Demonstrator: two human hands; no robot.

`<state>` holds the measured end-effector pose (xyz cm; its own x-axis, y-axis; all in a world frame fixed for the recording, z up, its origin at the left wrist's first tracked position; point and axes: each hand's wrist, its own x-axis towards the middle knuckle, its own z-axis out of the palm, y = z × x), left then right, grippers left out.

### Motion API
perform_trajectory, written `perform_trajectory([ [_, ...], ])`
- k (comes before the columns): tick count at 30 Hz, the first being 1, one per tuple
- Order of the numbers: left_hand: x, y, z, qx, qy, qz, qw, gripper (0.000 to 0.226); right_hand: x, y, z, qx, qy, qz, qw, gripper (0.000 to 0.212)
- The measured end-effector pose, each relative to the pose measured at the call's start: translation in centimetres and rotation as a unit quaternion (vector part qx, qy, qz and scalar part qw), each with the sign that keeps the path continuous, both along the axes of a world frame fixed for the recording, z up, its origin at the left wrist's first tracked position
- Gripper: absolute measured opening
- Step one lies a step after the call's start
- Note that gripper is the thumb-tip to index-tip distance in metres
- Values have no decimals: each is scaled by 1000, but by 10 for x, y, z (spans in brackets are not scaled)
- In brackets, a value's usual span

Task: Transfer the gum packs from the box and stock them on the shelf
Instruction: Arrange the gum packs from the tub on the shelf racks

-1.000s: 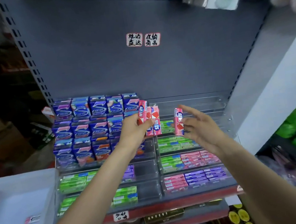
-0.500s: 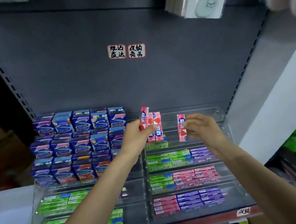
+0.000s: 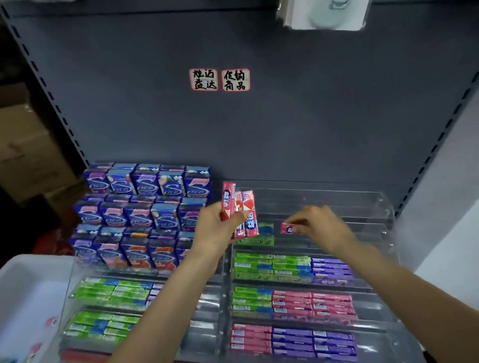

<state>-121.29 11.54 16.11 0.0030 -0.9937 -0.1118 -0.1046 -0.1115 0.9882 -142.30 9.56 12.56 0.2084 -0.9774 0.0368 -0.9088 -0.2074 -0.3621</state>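
Gripping upright pink-red gum packs (image 3: 239, 211), left hand (image 3: 218, 229); right hand (image 3: 318, 224) pinches one pink pack (image 3: 287, 227) flat.

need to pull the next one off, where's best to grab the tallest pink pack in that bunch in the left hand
Pinch its free top end, coming from above. The tallest pink pack stands upright and rises above the other pink packs, while the left hand wraps its lower part. The right hand is busy laying another pack in the clear tray.
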Motion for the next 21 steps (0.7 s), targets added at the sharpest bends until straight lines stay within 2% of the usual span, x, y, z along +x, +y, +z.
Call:
perform_trajectory([
  [7,2,1,-1,-1,-5,6,1000,7,1,-4,-10,85,-45,56,994,24],
  [21,-7,-11,2,16,-3,-20,1000,10,5,-2,-11,101,-76,39,991,35],
])
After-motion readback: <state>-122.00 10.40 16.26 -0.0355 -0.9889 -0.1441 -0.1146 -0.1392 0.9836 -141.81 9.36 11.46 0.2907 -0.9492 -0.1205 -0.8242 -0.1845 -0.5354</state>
